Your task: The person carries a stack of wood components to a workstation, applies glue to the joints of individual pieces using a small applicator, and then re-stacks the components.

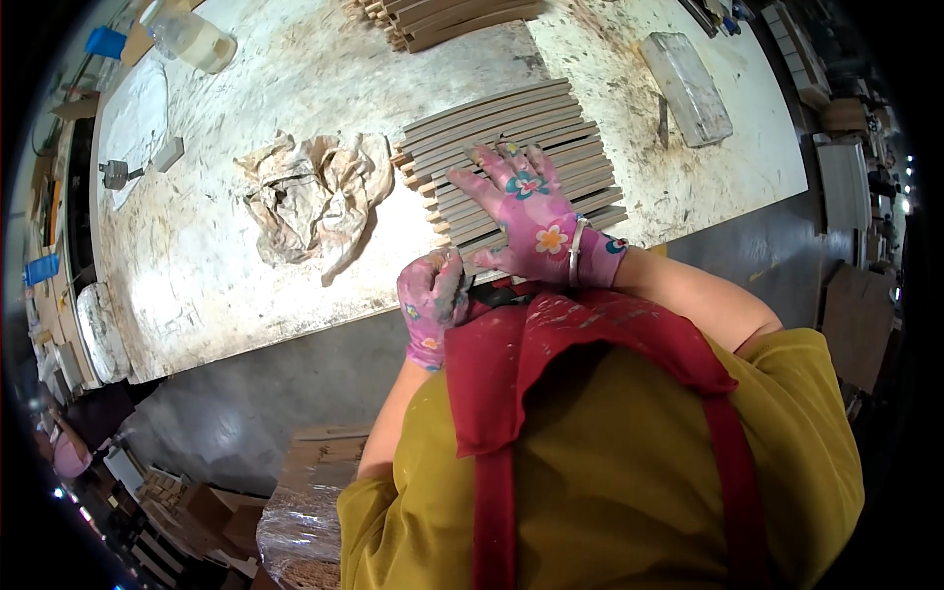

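Thin, slightly curved wooden strips (506, 108) lie side by side in a layer at the near side of the worktable. My right hand (531, 202), in a pink flowered glove, rests flat across them with its fingers spread. At the table's near edge, by the strips' lower left corner, my left hand (431, 300) is closed in a matching glove. Whatever its fingers hold, if anything, is hidden. Grey smudges mark the glove fingertips. A crumpled, stained cloth (317, 205) lies left of the strips.
Another stack of wooden strips (457, 20) sits at the far edge of the stained white table (246, 315). A wrapped pale block (686, 88) lies far right. At the far left stands a clear plastic jar (192, 39). A film-wrapped bundle (310, 511) is below, left of me.
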Demonstrator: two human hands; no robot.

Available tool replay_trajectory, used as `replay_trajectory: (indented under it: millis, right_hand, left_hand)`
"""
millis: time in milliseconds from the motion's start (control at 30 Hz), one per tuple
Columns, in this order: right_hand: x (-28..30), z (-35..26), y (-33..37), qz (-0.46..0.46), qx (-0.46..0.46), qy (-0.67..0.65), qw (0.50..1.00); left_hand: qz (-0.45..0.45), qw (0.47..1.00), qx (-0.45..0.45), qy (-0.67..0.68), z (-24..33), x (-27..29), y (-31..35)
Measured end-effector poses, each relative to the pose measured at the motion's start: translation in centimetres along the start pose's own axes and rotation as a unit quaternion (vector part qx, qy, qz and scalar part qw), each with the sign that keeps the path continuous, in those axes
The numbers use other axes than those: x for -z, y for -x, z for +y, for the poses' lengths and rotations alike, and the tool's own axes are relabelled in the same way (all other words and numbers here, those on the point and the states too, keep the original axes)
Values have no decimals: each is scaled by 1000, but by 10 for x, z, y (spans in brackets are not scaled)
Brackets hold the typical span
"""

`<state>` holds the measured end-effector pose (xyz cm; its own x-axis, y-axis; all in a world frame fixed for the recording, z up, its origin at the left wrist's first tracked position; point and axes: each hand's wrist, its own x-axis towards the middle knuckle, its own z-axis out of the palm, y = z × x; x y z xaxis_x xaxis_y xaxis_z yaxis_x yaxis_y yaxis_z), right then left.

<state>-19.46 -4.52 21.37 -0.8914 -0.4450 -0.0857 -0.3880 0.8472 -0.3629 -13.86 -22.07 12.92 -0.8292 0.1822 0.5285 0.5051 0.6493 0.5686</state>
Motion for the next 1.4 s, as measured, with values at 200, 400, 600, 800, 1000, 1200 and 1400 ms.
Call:
replay_trajectory:
  millis: [200,400,600,800,1000,1200,1400]
  right_hand:
    - [-4,-5,-2,12,-10,2,1000]
    - [-1,3,1,-1,9,-9,1000]
    - [-3,-2,-1,21,1,-7,1000]
    - [-1,10,4,14,32,-1,999]
    - [23,31,8,70,57,-127,988]
    - [64,86,35,133,-11,-72,988]
    - [54,120,78,212,-32,-94,972]
  left_hand:
    - [0,1000,-4,11,2,2,-1]
    - [3,999,16,29,1,1,0]
    - [0,1000,24,-9,5,2,1]
    - [-41,997,62,31,3,2,4]
    - [-59,993,103,24,6,2,4]
    - [-79,993,90,20,4,9,2]
    - [-55,992,109,17,23,8,-10]
